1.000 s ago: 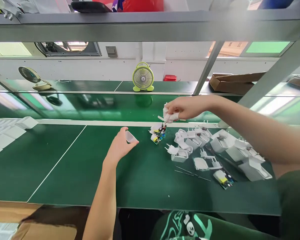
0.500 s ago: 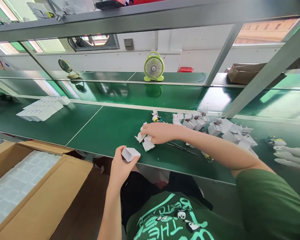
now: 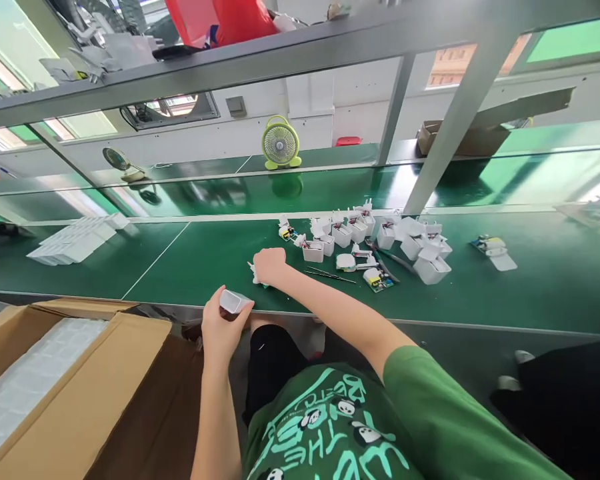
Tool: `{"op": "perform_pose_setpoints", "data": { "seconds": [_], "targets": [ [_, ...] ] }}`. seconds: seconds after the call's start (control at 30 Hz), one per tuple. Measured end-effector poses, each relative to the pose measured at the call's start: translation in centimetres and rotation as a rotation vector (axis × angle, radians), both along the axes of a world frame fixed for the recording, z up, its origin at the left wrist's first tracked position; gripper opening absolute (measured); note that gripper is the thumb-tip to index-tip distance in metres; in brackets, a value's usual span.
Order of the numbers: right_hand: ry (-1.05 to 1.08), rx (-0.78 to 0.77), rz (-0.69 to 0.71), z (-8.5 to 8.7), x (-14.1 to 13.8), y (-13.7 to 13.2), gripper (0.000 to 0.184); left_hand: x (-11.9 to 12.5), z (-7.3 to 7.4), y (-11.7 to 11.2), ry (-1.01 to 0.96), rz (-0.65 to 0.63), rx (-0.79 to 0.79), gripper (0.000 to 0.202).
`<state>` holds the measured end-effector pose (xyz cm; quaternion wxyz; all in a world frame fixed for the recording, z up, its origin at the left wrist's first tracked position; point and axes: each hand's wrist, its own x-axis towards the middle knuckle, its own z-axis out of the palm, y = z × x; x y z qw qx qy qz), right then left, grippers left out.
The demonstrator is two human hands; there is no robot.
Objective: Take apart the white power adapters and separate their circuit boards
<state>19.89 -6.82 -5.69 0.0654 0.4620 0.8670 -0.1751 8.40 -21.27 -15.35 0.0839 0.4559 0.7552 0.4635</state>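
Note:
My left hand [image 3: 220, 330] holds a hollow white plastic housing [image 3: 233, 302] at the bench's front edge, its open end facing up and away. Farther right, my right hand [image 3: 270, 265] is closed over a white plastic part with a circuit board [image 3: 254, 272] on the green bench. Most of that part and my fingertips are hidden under the hand. Tweezers [image 3: 330, 275] lie to the right of this hand. Beyond them are a loose circuit board with a yellow component [image 3: 379, 280] and a pair of pliers [image 3: 384, 259].
Several white housings with wires [image 3: 356, 229] stand along the bench, right of my hands. Stacked white pieces [image 3: 75, 241] lie at the left. A cardboard box [image 3: 130, 360] of white housings is beside my left arm. A green fan [image 3: 281, 143] stands behind, under an overhead metal shelf [image 3: 260, 67].
The view has swung right, showing more of the bench there. My right hand now covers more of the white part it was touching. My left hand still holds the housing.

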Motion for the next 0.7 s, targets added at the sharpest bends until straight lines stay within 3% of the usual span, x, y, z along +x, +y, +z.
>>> {"op": "perform_pose_setpoints", "data": {
  "seconds": [0.1, 0.2, 0.33, 0.43, 0.57, 0.7],
  "targets": [
    [0.108, -0.066, -0.051, 0.5, -0.2, -0.2, 0.033, 0.3, 0.3, -1.4, -0.044, 0.040, 0.019, 0.083],
    [0.314, -0.120, -0.098, 0.7, 1.8, -0.1, 0.030, 1.2, 0.8, -2.0, -0.107, 0.003, 0.058, 0.085],
    [0.773, -0.199, -0.185, -0.6, 8.7, -0.7, 0.028, 3.1, 1.9, -1.6, -0.184, -0.100, 0.119, 0.084],
    [1.235, -0.216, -0.334, -2.4, 14.8, -3.5, 0.039, 5.4, 2.4, -0.8, -0.236, -0.192, 0.174, 0.079],
    [1.691, -0.189, -0.587, -4.7, 20.0, -8.5, 0.057, 9.1, 2.3, 0.2, -0.310, -0.426, 0.151, 0.079],
    [1.969, -0.357, -0.737, -6.2, 22.5, -11.3, 0.052, 12.9, 2.2, 0.7, -0.306, -0.769, 0.022, 0.082]
  ]
}}
